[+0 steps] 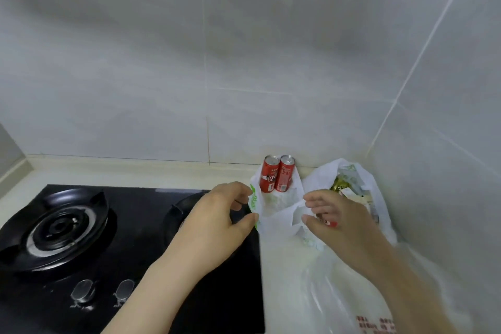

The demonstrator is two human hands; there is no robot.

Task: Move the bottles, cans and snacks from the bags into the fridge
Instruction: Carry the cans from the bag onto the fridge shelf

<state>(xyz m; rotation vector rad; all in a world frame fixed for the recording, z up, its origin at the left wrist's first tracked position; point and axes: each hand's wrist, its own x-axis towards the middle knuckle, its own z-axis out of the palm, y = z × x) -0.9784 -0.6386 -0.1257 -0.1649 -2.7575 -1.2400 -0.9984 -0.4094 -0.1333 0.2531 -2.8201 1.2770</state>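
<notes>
Two red cans (277, 173) stand upright side by side in an open white plastic bag (279, 211) at the back of the counter. My left hand (217, 214) pinches the left edge of that bag between thumb and fingers. My right hand (336, 219) holds the bag's right edge, fingers curled over the plastic. Behind my right hand a second white bag (360, 182) in the corner holds snack packets (341, 184), partly hidden. No fridge is in view.
A black glass gas hob (130, 225) with two burners and two knobs lies to the left, right next to the bags. Tiled walls close the back and right side. Another clear plastic bag (339, 301) with red print lies on the counter near me.
</notes>
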